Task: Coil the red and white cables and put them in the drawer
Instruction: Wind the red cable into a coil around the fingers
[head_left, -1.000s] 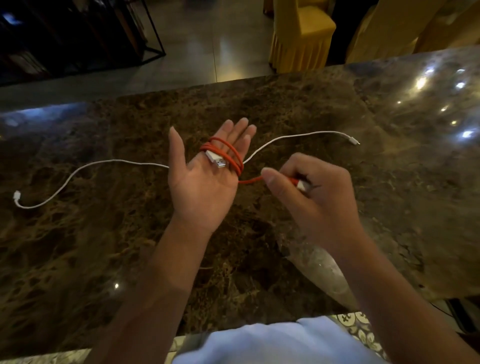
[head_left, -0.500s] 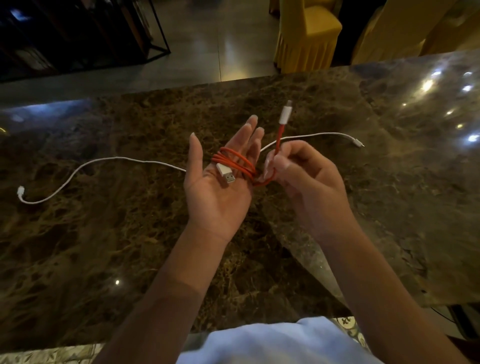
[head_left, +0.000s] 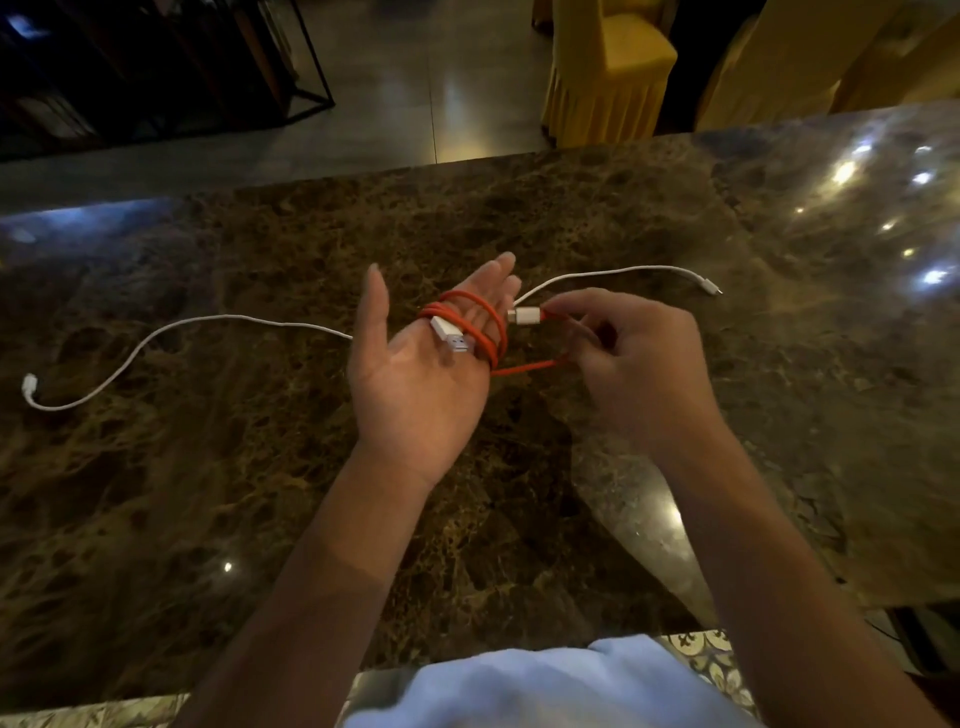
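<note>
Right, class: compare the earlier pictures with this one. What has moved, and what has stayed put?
The right hand has swung the red cable's free white-tipped plug end from pointing up to level, beside the left hand's fingertips. The red coils stay wrapped round the open left hand's fingers; the white cable stays uncoiled on the brown marble counter.

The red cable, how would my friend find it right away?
Find the brown marble counter and the open left hand above it. The red cable loops around that hand's fingers, its end pinched by the right hand. The only other cable, the white cable, lies flat.
</note>
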